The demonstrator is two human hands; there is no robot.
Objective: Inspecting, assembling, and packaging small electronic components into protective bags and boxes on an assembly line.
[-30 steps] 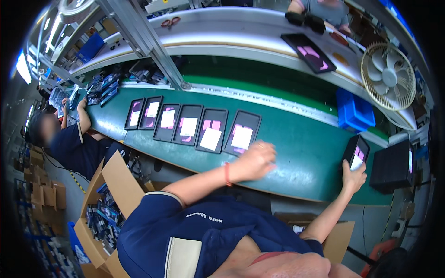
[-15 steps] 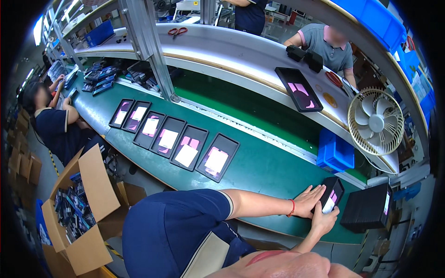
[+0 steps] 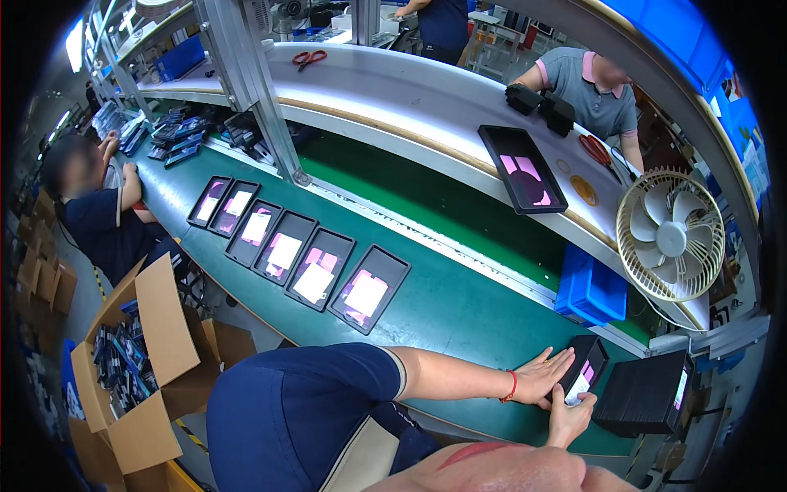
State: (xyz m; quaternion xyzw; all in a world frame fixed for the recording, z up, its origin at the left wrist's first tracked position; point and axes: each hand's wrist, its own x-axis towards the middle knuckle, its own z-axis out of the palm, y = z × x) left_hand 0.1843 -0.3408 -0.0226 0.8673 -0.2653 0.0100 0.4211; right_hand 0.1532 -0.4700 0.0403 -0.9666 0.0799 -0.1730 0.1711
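At the right end of the green bench, a small stack of black trays (image 3: 580,353) stands tilted, with pink and white inserts showing in its top tray. My left hand (image 3: 539,379), with a red cord bracelet at the wrist, lies flat against the stack's left side, fingers stretched. Around its near end my right hand (image 3: 571,416) is closed, thumb and fingers at the edge. Just right of it is a taller stack of black trays (image 3: 639,395). Farther left, several single black trays (image 3: 370,289) lie in a row, each holding pink and white pieces.
A raised white shelf (image 3: 393,86) carries another black tray (image 3: 523,168), red-handled scissors (image 3: 309,59) and a fan (image 3: 670,238). Below it sits a blue bin (image 3: 592,284). An open carton (image 3: 160,328) of dark packages stands left. Co-workers sit at left and across the shelf.
The whole view has shifted slightly, so the bench appears a little lower at right. Both my hands stay on the small tray stack. At left, a co-worker's arms have changed position.
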